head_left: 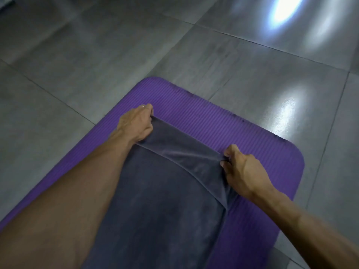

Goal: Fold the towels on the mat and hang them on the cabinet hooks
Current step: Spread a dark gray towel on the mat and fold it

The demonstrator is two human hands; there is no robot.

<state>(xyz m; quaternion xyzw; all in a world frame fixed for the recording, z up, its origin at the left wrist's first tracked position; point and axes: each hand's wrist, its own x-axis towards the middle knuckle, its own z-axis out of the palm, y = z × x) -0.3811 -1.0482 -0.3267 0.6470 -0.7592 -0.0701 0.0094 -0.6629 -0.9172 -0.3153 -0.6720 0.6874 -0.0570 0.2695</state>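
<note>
Hands pinching towel corners, apparently lifted, over mat

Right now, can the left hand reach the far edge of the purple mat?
Probably yes. The left hand pinches the towel corner, and only bare mat lies between it and the far edge; it must release the towel first.

The mat is bright purple, ribbed all over with fine parallel lines, with a few small dark specks along its far edge. The towel on it is plain dark grey-blue, faintly mottled with paler patches; its folded-over end looks slightly lighter grey. The floor is grey tiles with thin dark joints, streaked with white-blue glare. A silver ring shows on one finger.
</note>
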